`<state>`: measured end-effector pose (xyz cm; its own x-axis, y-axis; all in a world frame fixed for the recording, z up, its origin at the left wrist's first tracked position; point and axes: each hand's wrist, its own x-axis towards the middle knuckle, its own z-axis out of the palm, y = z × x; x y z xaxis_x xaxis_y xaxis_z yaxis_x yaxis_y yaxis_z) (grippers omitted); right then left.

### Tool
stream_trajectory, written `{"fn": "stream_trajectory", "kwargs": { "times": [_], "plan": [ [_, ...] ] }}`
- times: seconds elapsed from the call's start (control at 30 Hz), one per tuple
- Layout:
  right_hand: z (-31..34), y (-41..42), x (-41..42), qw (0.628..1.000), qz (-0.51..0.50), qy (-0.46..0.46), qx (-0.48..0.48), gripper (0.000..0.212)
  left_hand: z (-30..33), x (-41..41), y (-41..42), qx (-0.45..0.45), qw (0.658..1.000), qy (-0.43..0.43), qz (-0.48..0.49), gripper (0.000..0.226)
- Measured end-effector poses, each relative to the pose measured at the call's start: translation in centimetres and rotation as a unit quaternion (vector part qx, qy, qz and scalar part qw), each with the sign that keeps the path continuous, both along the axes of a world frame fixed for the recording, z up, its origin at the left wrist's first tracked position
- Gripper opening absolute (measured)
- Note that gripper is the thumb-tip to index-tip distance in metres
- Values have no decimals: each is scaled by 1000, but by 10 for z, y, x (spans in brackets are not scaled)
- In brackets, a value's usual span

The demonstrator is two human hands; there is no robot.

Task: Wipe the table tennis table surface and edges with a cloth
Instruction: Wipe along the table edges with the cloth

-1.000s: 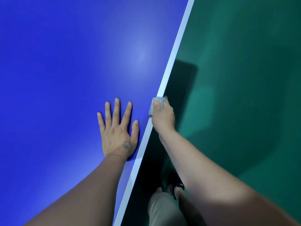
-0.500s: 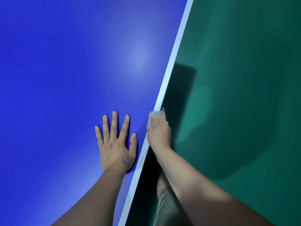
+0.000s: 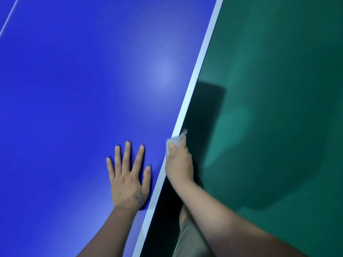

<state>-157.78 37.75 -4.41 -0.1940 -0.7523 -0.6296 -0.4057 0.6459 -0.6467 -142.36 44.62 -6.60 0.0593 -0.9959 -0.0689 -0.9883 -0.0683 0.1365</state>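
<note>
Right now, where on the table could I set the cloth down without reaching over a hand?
The blue table tennis table top is bare beyond and left of the flat left hand, out to the thin white line at far left. It is crowded only at the white edge stripe near you, where the right hand grips the grey cloth.

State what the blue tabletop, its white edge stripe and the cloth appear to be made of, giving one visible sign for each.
Blue tabletop: likely painted board with a smooth satin finish; it shows a soft light glare.
White edge stripe: probably painted on; flat, flush with the top.
Cloth: thin, soft grey fabric, possibly microfibre; it crumples in the right hand.
</note>
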Motion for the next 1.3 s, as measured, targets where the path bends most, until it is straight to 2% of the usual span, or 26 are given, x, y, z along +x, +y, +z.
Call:
{"fn": "stream_trajectory", "kwargs": {
  "times": [0.07, 0.13, 0.23, 0.37, 0.5, 0.63, 0.8, 0.9, 1.03, 1.1, 1.2, 1.3],
  "plan": [
    [3, 17, 3, 1000, 0, -12, 14, 64, 5, -5, -10, -28, 999, 16, 23, 61],
    [3, 11, 4, 999, -19, -10, 29, 62, 10, -18, -33, -68, 996, 39, 29, 49],
    [1, -27, 2, 997, -55, -1, 58, 56, 13, -38, -86, -103, 991, 80, 1, 36],
    [-5, -82, -12, 996, -64, 8, 68, 55, 10, -54, -158, -101, 987, 118, -42, 37],
    [-8, -124, -29, 994, -58, 22, 92, 51, 6, -63, -221, -93, 987, 104, -85, 43],
    [-16, -154, -44, 992, -75, -1, 102, 48, 6, -70, -263, -81, 989, 84, -92, 52],
    [-20, -125, -41, 994, -81, -46, 64, 46, 4, -95, -290, -58, 989, 101, -88, 55],
    [-14, -118, -38, 990, -106, -80, 55, 58, 5, -111, -318, -60, 986, 112, -105, 54],
    [-14, -116, -41, 986, -127, -106, 36, 61, 2, -127, -362, -84, 987, 53, -127, 54],
    [-13, -122, -43, 984, -142, -104, 27, 59, -2, -128, -373, -53, 989, 29, -132, 58],
    [-20, -170, -54, 971, -207, -122, 21, 55, -7, -127, -374, -16, 992, 17, -122, 60],
    [-35, -246, -73, 974, -212, -73, -1, 36, -8, -126, -376, -4, 993, 1, -119, 58]
  ]
}}
